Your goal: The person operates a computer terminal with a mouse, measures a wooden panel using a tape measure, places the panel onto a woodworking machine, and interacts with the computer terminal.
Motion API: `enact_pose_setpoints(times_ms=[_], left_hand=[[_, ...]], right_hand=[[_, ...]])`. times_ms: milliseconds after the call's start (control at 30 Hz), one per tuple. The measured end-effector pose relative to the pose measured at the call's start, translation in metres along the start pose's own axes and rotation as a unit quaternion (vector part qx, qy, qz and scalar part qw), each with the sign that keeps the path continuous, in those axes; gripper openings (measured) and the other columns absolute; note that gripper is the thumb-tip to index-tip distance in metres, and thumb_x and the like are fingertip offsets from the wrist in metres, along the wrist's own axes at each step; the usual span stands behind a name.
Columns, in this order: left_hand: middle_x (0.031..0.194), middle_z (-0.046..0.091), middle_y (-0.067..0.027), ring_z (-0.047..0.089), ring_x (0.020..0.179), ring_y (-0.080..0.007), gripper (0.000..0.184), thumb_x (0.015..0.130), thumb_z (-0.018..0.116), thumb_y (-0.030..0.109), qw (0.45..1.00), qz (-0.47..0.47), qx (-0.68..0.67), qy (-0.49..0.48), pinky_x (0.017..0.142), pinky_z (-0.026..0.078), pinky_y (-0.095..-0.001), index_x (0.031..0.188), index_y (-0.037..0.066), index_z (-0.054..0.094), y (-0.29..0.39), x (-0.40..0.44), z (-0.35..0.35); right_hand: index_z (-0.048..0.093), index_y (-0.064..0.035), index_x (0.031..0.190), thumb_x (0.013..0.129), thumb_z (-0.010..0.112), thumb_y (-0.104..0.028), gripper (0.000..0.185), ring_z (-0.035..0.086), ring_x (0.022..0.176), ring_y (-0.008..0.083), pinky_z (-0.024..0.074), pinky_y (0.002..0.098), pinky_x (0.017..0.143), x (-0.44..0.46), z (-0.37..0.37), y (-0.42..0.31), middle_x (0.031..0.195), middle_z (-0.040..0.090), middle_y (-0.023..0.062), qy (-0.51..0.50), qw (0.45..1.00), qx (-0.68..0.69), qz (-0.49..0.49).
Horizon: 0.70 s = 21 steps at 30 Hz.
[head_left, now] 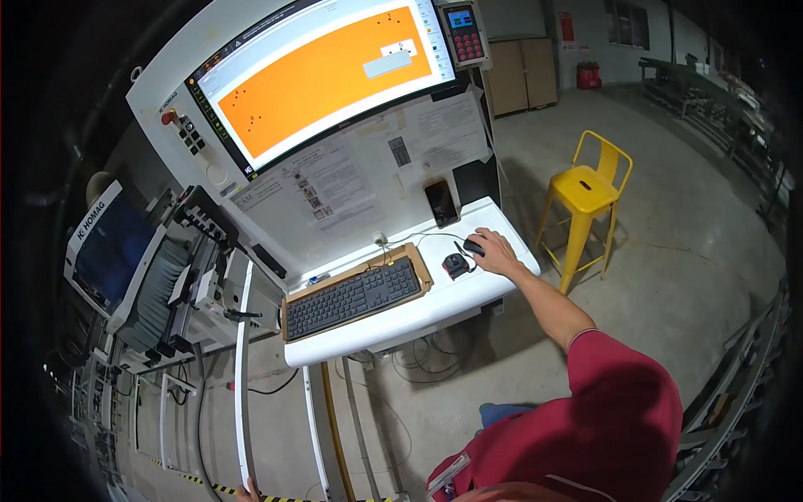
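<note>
My right hand (495, 253) rests over a black computer mouse (474, 248) on the white console shelf (385, 328), fingers curved around it. Just left of the mouse sits a small black-and-red tape measure (455, 265). A black keyboard (353, 299) lies on a piece of cardboard (424, 266) further left. At the bottom edge of the view, only a few fingers of my left hand (248, 492) show, closed at the near end of a long white rail (242, 376). Above the shelf, a monitor (326, 79) displays an orange panel drawing.
A smartphone (441, 203) leans against the console's paper-covered front. A yellow metal stool (588, 184) stands to the right. On the left is a HOMAG machine (113, 251) with a dark window. Loose cables (422, 356) hang below the shelf; a roller conveyor (728, 410) runs at right.
</note>
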<state>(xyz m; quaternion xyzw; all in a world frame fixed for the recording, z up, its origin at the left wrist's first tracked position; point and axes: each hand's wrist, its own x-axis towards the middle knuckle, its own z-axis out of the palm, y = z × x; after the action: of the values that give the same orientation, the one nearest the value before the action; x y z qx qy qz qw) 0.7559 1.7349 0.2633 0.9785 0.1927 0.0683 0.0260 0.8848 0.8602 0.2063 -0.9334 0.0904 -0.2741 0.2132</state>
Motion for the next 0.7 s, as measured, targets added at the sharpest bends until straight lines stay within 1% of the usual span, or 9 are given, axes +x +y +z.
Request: enact_pose_setpoints(times_ms=[100,267,400,500,567,700], left_hand=[[0.093,0.068,-0.0188,0.064,0.090,-0.0418,0.054,0.093,0.041,0.055,1.000,0.008,-0.008,-0.002,0.077,0.047,-0.0489,0.114,0.010,0.063,0.004,-0.003,-0.005],[0.094,0.068,-0.0203,0.063,0.090,-0.0426,0.055,0.092,0.043,0.056,1.000,-0.014,0.006,-0.005,0.076,0.047,-0.0492,0.114,0.010,0.063,0.002,-0.001,-0.001],[0.094,0.068,-0.0206,0.063,0.090,-0.0425,0.055,0.092,0.044,0.056,1.000,-0.011,-0.008,-0.006,0.076,0.047,-0.0492,0.112,0.009,0.064,0.002,0.000,-0.001],[0.089,0.068,-0.0199,0.064,0.087,-0.0419,0.055,0.092,0.043,0.056,1.000,-0.003,-0.010,0.001,0.074,0.048,-0.0483,0.109,0.009,0.066,0.006,-0.003,-0.004],[0.086,0.068,-0.0205,0.064,0.082,-0.0417,0.054,0.093,0.043,0.055,1.000,0.016,-0.012,0.022,0.071,0.048,-0.0483,0.107,0.009,0.067,0.008,-0.005,-0.007],[0.084,0.068,-0.0217,0.064,0.079,-0.0416,0.053,0.092,0.045,0.055,0.998,0.041,0.021,0.045,0.068,0.048,-0.0488,0.106,0.009,0.068,0.013,-0.009,-0.013]], right_hand=[[0.060,-0.0112,0.121,0.076,0.064,-0.014,0.045,0.051,0.116,0.0355,0.0423,0.0446,0.097,0.001,0.001,0.000,0.132,0.050,0.0141,-0.002,1.000,-0.004,0.000],[0.060,-0.0120,0.121,0.075,0.064,-0.013,0.046,0.051,0.116,0.0355,0.0422,0.0444,0.097,0.002,0.001,0.002,0.132,0.050,0.0139,-0.013,1.000,-0.002,-0.003],[0.062,-0.0119,0.119,0.075,0.063,-0.013,0.044,0.050,0.117,0.0351,0.0418,0.0442,0.097,0.002,0.001,0.002,0.131,0.050,0.0136,-0.017,1.000,0.002,-0.005],[0.063,-0.0115,0.118,0.075,0.062,-0.013,0.043,0.050,0.117,0.0349,0.0415,0.0440,0.097,0.002,0.001,0.002,0.131,0.051,0.0135,-0.019,1.000,0.004,-0.004],[0.063,-0.0112,0.118,0.075,0.062,-0.013,0.042,0.050,0.117,0.0348,0.0413,0.0440,0.098,0.002,0.000,0.001,0.131,0.051,0.0135,-0.020,1.000,0.005,-0.003],[0.064,-0.0107,0.116,0.075,0.063,-0.013,0.042,0.050,0.117,0.0347,0.0411,0.0440,0.098,0.002,0.000,0.000,0.131,0.051,0.0134,-0.018,1.000,0.010,0.002]])
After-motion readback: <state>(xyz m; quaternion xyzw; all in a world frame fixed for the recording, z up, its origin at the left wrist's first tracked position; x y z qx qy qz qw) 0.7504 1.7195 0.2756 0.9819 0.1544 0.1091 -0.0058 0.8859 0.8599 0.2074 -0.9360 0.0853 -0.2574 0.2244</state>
